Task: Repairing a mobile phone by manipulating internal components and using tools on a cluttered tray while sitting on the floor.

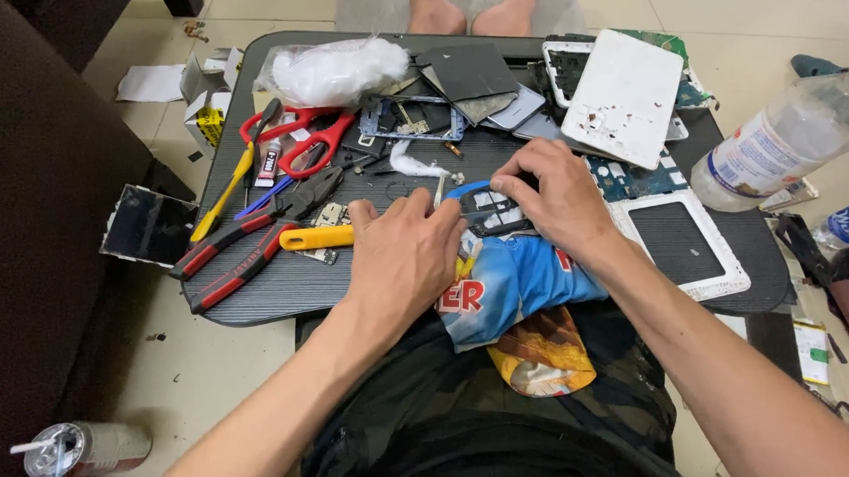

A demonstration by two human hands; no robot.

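Observation:
My left hand (406, 254) and my right hand (554, 197) meet over a small dark phone part with a blue edge (490, 210), near the front of a black low table (256, 308). The right fingers pinch its top edge. Gripped in the left hand is a thin metal tool (439, 192), its tip against the part's left side. Just left of the left hand lies a yellow tool handle (315, 238). A blue printed cloth (512, 282) lies under both hands, hanging over the table's front.
Red-handled pliers (243, 239), red scissors (308, 139), a yellow screwdriver (221, 202), phone frames, circuit boards and white tablet shells (628, 96) crowd the table. A white plastic bag (336, 69) sits at the back. Plastic bottles (773, 142) lie at the right. Another person's bare feet (472, 12) are beyond the table.

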